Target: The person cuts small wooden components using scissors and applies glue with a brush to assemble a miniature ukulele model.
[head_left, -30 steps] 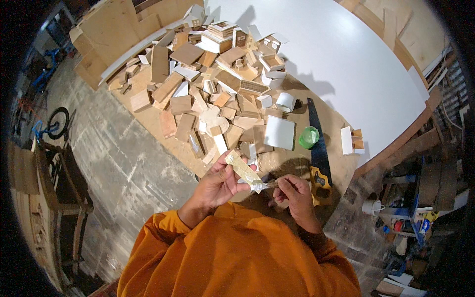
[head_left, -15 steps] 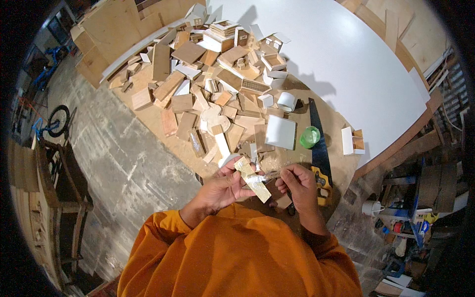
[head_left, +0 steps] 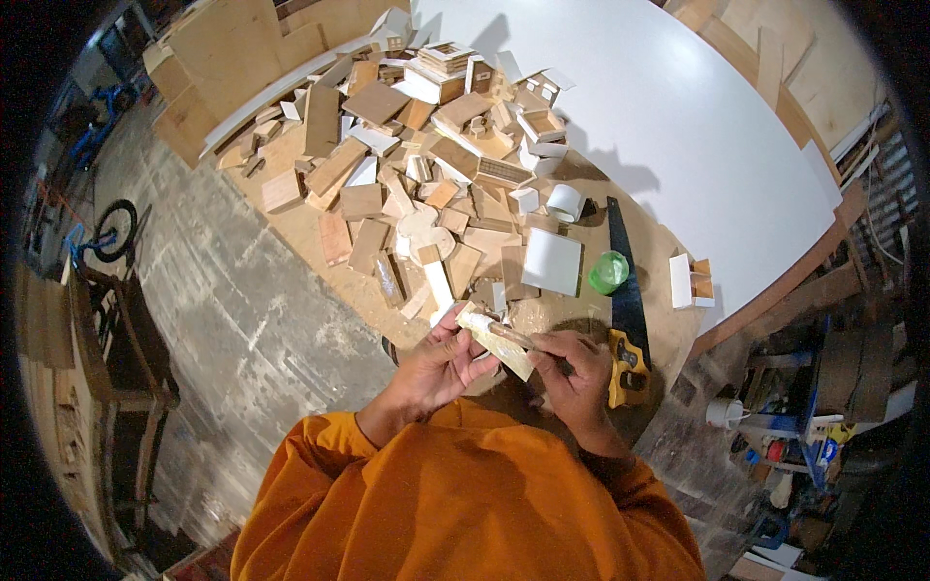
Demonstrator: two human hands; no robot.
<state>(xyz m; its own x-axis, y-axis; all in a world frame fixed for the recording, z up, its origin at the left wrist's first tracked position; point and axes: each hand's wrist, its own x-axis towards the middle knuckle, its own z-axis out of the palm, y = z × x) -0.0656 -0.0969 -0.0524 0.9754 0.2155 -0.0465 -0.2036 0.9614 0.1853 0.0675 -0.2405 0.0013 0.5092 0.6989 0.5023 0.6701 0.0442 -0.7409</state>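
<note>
Orange cloth [head_left: 465, 494] fills the lower middle of the frame, and from its sleeves two bare hands reach toward the centre, both closed on something. The left hand [head_left: 431, 368] pinches a pale wooden strip [head_left: 513, 357] between thumb and fingers; the strip lies just below the centre of the frame, slanting down to the right, with a white smear on its upper-left end. The right hand [head_left: 573, 376] grips a thin brown stick-like tool [head_left: 511, 336] — its far end lies over the strip by the smear, though whether it ends in bristles I cannot tell. Beyond them, a heap of wooden offcuts [head_left: 363, 201] spreads over the brown counter [head_left: 659, 242] across the upper middle. Right of the heap sit a white cup [head_left: 564, 202], a square white panel [head_left: 553, 261] and a green tub [head_left: 608, 272] — the last just beside a handsaw [head_left: 629, 290] with a yellow handle toward the bottom of the frame. Farther right stands a small white box [head_left: 691, 281] with a brown inside, near a broad white sheet [head_left: 717, 116] in the upper right. At far left, a bicycle wheel [head_left: 115, 230] shows above the grey floor [head_left: 262, 329].
</note>
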